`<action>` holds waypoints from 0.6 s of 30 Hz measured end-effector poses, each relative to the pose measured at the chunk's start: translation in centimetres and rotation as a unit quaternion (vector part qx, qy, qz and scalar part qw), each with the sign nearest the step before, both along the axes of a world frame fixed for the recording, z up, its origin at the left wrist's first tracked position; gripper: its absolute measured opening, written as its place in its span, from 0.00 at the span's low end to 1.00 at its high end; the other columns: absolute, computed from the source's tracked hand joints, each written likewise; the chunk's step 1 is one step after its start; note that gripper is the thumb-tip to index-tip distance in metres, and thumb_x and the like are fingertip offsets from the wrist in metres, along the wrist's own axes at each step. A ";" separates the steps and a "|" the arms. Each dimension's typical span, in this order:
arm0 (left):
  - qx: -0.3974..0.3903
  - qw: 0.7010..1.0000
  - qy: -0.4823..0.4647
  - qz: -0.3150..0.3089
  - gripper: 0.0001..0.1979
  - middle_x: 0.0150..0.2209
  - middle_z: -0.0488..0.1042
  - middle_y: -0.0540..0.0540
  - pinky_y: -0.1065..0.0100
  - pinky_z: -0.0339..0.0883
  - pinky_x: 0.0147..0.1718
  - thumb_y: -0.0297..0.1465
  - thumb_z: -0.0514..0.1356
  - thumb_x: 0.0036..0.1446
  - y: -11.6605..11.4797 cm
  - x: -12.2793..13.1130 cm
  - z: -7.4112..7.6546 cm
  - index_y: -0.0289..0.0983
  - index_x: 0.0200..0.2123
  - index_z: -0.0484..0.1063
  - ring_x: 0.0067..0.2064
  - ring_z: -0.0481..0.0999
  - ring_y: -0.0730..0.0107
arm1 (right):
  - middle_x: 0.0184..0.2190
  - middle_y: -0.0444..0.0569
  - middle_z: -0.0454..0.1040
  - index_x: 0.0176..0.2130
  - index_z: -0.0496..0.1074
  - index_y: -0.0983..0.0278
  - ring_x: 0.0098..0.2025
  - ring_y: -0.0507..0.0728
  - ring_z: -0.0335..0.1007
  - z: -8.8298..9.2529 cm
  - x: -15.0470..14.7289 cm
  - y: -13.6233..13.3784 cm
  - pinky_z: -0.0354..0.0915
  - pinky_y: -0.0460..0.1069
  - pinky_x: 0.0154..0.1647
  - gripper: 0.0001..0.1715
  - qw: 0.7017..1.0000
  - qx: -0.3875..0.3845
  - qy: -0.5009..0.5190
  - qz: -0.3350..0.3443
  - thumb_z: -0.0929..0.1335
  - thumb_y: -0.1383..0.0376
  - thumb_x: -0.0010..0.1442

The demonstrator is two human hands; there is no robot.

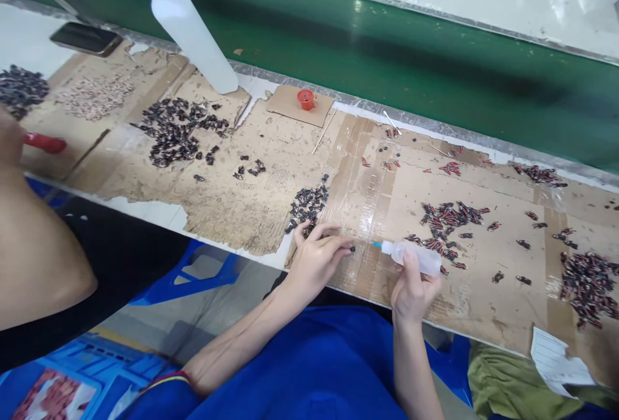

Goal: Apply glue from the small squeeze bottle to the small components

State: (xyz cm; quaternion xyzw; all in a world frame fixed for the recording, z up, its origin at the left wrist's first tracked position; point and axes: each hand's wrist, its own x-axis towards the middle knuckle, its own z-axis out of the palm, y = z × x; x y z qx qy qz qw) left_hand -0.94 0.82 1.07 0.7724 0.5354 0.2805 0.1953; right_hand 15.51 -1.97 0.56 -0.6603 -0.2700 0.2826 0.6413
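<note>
My left hand (pixel 316 255) is over the bench's front edge, its thumb and index finger pinched on a small black part (pixel 353 249). Just behind its knuckles lies a pile of small dark parts (pixel 309 204). In my right hand (pixel 414 288) is a small translucent squeeze bottle (pixel 418 257), held nearly level, its thin blue tip (pixel 376 244) pointing left at the black part with a gap between them. Beyond the bottle, dark and red parts (pixel 452 215) lie scattered on the cardboard (pixel 512 304).
A tall white bottle (pixel 193 39) leans at the back left, near a red cap (pixel 305 99) on a cardboard piece. A phone (pixel 86 39) lies farther left. Another person's arm (pixel 39 239) reaches in there, beside a red object (pixel 44 143). More parts (pixel 587 284) are heaped right.
</note>
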 end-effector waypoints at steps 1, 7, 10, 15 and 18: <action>-0.011 1.000 0.005 -0.013 0.06 0.33 0.83 0.52 0.50 0.49 0.55 0.27 0.64 0.58 0.2 -0.2 0.1 0.45 0.37 0.77 0.48 0.77 0.58 | 0.30 0.49 0.78 0.33 0.75 0.66 0.30 0.57 0.75 -0.1 0.2 0.0 0.69 0.50 0.30 0.17 1.000 0.008 0.010 -0.002 0.74 0.56 0.48; 0.009 0.992 0.035 -0.120 0.06 0.39 0.82 0.49 0.54 0.55 0.52 0.30 0.60 0.61 5.0 -1.6 2.0 0.43 0.40 0.77 0.50 0.73 0.59 | 0.31 0.47 0.79 0.34 0.64 0.61 0.35 0.58 0.78 1.0 -0.6 1.3 0.71 0.52 0.39 0.23 0.993 0.027 -0.026 0.115 0.78 0.62 0.42; 0.046 0.991 0.065 -0.111 0.13 0.41 0.80 0.45 0.55 0.58 0.50 0.24 0.53 0.64 9.7 -1.2 2.8 0.40 0.41 0.77 0.50 0.72 0.59 | 0.36 0.50 0.80 0.35 0.60 0.59 0.45 0.62 0.77 1.3 -1.7 2.4 0.70 0.58 0.49 0.25 0.985 0.012 -0.024 0.168 0.77 0.62 0.44; 0.055 0.986 0.119 -0.102 0.14 0.41 0.78 0.40 0.57 0.62 0.47 0.23 0.52 0.62 17.0 1.4 1.7 0.35 0.43 0.77 0.48 0.71 0.56 | 0.40 0.52 0.79 0.39 0.67 0.60 0.44 0.61 0.77 1.0 -2.5 3.3 0.70 0.57 0.47 0.20 0.974 -0.041 -0.090 0.203 0.75 0.58 0.49; 0.042 0.981 0.137 -0.133 0.11 0.39 0.76 0.40 0.58 0.64 0.46 0.24 0.55 0.60 19.2 2.4 0.4 0.35 0.38 0.78 0.47 0.70 0.56 | 0.40 0.51 0.78 0.39 0.71 0.61 0.42 0.59 0.75 0.9 -2.5 3.6 0.69 0.56 0.46 0.16 0.959 -0.052 -0.188 0.206 0.73 0.57 0.52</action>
